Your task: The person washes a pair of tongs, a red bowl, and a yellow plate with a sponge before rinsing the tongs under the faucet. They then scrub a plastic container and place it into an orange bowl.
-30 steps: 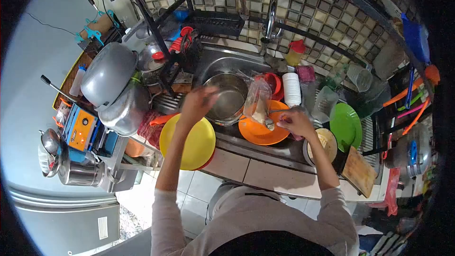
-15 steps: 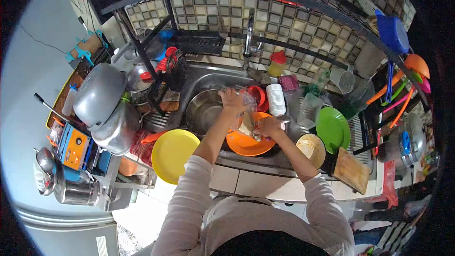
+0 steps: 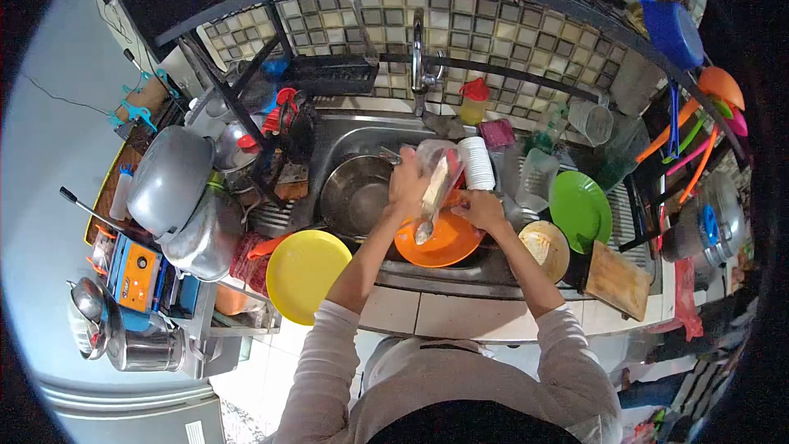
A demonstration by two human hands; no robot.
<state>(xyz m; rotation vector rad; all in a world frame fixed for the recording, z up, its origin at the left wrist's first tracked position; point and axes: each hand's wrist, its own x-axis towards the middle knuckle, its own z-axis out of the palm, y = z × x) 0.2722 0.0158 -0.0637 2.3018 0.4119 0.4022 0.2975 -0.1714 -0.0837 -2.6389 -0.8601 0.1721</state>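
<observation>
**Clear bag held over the orange plate at the sink**

Your left hand (image 3: 408,185) grips a clear plastic bag (image 3: 436,181), fingers closed around its left side near the top. The bag is thin, crinkled and see-through; it hangs upright with a pale, elongated lump inside, slanting from upper right to lower left. Its lower end tapers to a point just above the orange plate (image 3: 448,242). Your right hand (image 3: 481,210) is at the bag's right side, fingers curled narrow toward it; you cannot tell from this view whether they pinch the plastic or only touch it.

Position: the bag is over the sink (image 3: 345,136), between both hands, directly above the orange plate, which rests across the sink's front edge.

Containers noted:
- Steel pot (image 3: 355,193) in the sink, left of the bag; inside looks bare metal, contents not discernible.
- Yellow plate (image 3: 306,273) on the desk edge, front left, nothing on it visible.
- Round bowl (image 3: 542,251) right of the orange plate, holding something pale and beige.
- Green plate (image 3: 579,212) further right, leaning tilted.
- Stack of white cups (image 3: 477,163) just behind the bag.
- Wooden board (image 3: 618,281) at far right of the desk (image 3: 460,316).
</observation>
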